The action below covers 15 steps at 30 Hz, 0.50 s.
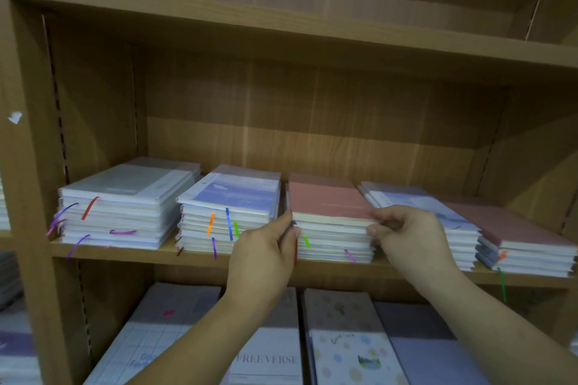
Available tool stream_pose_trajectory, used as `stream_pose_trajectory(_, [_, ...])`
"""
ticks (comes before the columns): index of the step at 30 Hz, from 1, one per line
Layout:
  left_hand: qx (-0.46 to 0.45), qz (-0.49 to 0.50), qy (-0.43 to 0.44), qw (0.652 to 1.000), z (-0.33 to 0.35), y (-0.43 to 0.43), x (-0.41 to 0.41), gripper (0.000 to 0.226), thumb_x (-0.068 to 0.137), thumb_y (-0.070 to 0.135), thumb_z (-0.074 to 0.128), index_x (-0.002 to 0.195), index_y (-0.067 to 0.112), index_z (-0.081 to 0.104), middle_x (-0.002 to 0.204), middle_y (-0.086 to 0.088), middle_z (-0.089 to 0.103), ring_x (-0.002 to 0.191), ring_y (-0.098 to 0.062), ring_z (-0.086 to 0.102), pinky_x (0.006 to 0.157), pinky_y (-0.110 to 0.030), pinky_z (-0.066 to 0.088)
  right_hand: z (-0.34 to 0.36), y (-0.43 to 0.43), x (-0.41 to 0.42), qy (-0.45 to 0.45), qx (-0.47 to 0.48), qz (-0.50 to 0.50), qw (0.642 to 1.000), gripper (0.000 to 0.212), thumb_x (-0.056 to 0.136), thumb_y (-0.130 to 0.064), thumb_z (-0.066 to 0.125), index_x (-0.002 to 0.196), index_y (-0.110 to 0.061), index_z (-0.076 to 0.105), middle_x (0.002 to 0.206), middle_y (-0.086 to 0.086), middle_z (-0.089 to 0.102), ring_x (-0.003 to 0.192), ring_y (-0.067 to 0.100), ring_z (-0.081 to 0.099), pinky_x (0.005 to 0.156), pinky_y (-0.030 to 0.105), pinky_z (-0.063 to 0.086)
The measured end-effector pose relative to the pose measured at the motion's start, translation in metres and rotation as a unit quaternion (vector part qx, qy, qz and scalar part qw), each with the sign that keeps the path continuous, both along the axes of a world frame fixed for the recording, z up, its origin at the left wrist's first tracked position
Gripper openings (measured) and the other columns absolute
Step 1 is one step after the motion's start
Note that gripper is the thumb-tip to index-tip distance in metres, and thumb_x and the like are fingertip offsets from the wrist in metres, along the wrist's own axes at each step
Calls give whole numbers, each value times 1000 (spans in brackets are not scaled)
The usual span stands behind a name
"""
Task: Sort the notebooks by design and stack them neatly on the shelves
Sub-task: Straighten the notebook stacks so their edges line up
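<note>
Head view: five notebook stacks (pixel 125 212); left hand (pixel 266 248) and right hand (pixel 413 234) clamp the pink-topped stack (pixel 328 203).

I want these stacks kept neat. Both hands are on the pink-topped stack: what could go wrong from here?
1. The right hand seems to grip only the upper notebooks of the pink-topped stack; lifting may skew those beneath.
2. The ribbons hanging at its front could snag on the left hand.
3. The angled neighbouring stack lies close beside the right hand and may get nudged.
</note>
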<state>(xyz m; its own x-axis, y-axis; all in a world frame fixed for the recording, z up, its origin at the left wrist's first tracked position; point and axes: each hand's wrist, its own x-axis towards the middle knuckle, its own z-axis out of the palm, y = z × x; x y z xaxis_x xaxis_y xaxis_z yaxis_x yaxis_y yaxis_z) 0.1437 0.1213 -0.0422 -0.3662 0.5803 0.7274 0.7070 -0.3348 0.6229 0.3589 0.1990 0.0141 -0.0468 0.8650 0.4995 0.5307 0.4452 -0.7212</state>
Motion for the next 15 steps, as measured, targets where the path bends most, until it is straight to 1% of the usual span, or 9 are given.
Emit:
stream_pose_trajectory(2, [-5,5,-7,1000,0,1,0,29,99,35,64,126,32,71,71,6,74,61,-7,64,62,-30,55,1,-1,0,-22,14,1,1000,23,86,-16,78,108,-20,75,83,-5,70,80,11,66,69,22,48])
stream_pose_trajectory(4, [-9,-2,-5,1000,-2,0,-1,28,99,35,63,126,30,72,70,8,73,59,-5,61,59,-27,52,2,-4,0,-41,19,1,999,22,85,-19,79,107,-21,73,80,-3,67,78,12,64,63,21,43])
stream_pose_trajectory(7, [-8,-18,3,1000,-5,-1,-1,25,100,38,60,118,28,76,68,7,71,58,-4,60,57,-23,49,3,-4,-1,-40,14,-4,999,24,84,-19,81,107,-18,74,80,-4,67,79,10,64,63,19,43])
stream_pose_trajectory(9, [-5,-10,-6,1000,-4,1,0,25,99,38,62,116,28,77,70,6,73,59,-4,61,57,-19,46,2,-5,-2,-30,15,-5,999,25,83,-19,82,107,-17,75,82,-7,66,80,8,63,66,19,43])
stream_pose_trajectory(11, [3,6,-7,1000,-4,1,1,24,97,36,66,116,28,78,72,9,75,60,-1,63,58,-16,46,2,-7,-4,-33,16,-7,999,25,84,-21,81,108,-19,75,84,-9,66,83,7,62,68,20,43])
stream_pose_trajectory(13, [10,12,-15,1000,-5,0,2,23,96,32,68,117,25,77,76,9,77,66,-2,67,60,-13,47,1,-8,-5,-42,20,-9,999,25,86,-21,79,110,-19,75,85,-11,66,85,7,61,67,17,41])
stream_pose_trajectory(15, [4,3,-33,999,-5,0,1,22,96,33,68,114,25,78,73,10,75,67,-4,69,61,-13,46,0,-9,-5,-37,25,-11,999,25,87,-18,77,112,-17,76,84,-10,66,84,8,61,66,11,39])
